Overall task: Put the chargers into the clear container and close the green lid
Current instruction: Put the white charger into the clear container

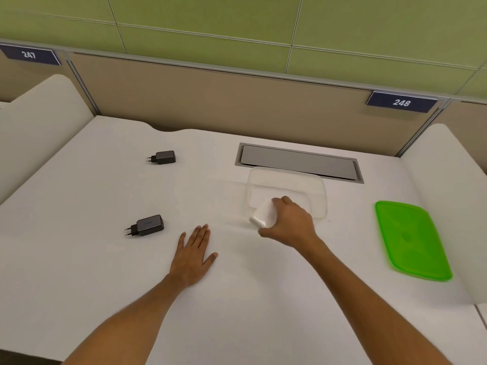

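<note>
My right hand (291, 222) grips a white charger (263, 216) at the near left rim of the clear container (315, 184), which stands open on the white desk. My left hand (193, 252) lies flat on the desk, fingers spread, holding nothing. Two black chargers with round pins lie to the left: one (147, 224) close to my left hand, the other (164, 157) farther back. The green lid (411, 239) lies flat on the desk to the right of the container.
A grey cable hatch (297, 162) is set into the desk just behind the container. Beige partition panels with number plates 247 (29, 54) and 248 (401, 102) close off the back. White side dividers rise at the left and right edges.
</note>
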`<move>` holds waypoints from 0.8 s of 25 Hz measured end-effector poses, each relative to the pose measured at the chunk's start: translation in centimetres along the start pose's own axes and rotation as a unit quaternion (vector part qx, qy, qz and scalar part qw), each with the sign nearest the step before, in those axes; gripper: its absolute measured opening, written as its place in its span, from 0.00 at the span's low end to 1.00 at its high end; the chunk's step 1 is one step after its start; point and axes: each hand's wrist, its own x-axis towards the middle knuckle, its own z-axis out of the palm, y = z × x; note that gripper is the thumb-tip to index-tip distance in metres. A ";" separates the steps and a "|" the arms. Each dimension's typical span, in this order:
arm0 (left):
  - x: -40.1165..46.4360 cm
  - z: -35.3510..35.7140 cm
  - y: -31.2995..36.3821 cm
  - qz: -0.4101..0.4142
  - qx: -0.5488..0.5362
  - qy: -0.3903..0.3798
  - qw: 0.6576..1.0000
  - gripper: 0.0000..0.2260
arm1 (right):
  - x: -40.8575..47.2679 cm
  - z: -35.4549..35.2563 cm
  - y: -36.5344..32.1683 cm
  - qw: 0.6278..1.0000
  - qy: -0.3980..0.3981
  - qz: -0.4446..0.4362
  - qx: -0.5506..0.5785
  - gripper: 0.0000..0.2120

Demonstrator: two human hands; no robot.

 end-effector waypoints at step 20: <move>-0.5 -0.3 -0.1 -0.012 -0.027 -0.005 1.000 0.32 | 11.0 3.2 8.7 0.976 -0.161 0.076 -0.123 0.32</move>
